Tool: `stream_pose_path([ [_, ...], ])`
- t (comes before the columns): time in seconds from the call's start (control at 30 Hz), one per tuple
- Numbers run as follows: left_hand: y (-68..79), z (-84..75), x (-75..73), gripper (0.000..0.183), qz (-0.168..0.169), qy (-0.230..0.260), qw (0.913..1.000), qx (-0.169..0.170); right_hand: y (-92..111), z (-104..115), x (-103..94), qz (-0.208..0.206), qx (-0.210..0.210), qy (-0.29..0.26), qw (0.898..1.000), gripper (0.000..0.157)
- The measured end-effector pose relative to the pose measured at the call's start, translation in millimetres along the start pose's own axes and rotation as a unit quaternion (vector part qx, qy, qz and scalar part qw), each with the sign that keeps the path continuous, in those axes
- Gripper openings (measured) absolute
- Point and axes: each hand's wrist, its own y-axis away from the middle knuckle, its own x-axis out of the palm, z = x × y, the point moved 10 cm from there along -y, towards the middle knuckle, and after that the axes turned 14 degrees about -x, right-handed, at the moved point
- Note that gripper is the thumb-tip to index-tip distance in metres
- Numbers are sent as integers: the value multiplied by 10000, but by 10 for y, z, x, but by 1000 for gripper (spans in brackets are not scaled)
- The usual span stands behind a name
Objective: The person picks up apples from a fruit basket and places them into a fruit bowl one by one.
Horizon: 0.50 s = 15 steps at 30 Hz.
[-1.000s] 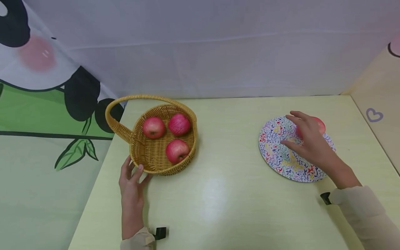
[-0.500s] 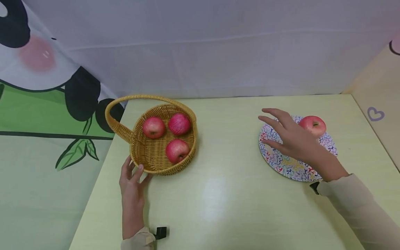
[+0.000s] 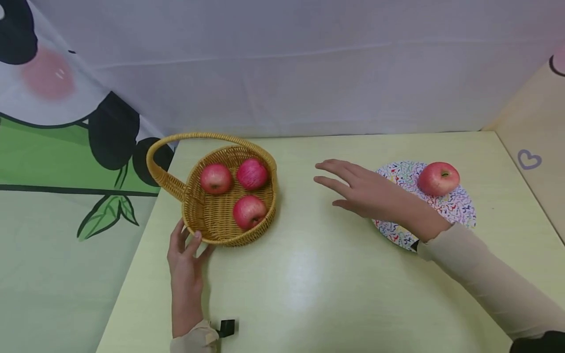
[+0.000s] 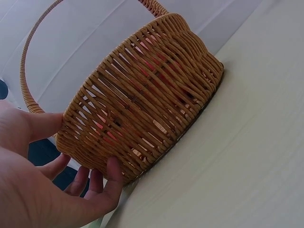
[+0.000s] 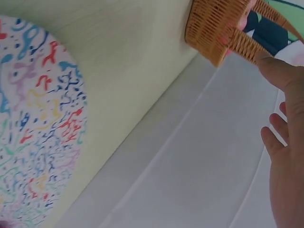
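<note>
A wicker basket (image 3: pixel 216 218) with a tall arched handle stands at the left of the table. Inside it lie three red apples, one at the left (image 3: pixel 216 178), another at the back (image 3: pixel 252 174) and a third in front (image 3: pixel 249 212). My left hand (image 3: pixel 187 264) holds its near left side, thumb at the rim and fingers against the woven wall (image 4: pixel 137 104). Between basket and plate, my right hand (image 3: pixel 368 191) hovers with loosely spread fingers and nothing in them. Behind its wrist, a single apple (image 3: pixel 439 179) rests on the far right part of a round patterned plate (image 3: pixel 461 211).
The pale wooden table (image 3: pixel 300 294) meets a plain light cloth backdrop (image 3: pixel 309 88) at its back edge. A cartoon-printed cloth (image 3: pixel 119 264) hangs at the left, and a beige panel (image 3: pixel 538 117) borders the right side.
My right hand has moved left from over the plate toward the basket, uncovering the apple on the plate. My left hand and the basket stay in place.
</note>
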Motion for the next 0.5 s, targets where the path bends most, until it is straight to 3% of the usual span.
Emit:
stream_pose_path([
  [0.33, 5, -18, -12, 58, 8, 81, 10000, -29, -433, 218, 203, 730, -737, 102, 9946, 71],
  [0.5, -10, 5, 2, 57, 6, 47, 10000, -46, -615, 292, 241, 796, -1020, 176, 9914, 70],
])
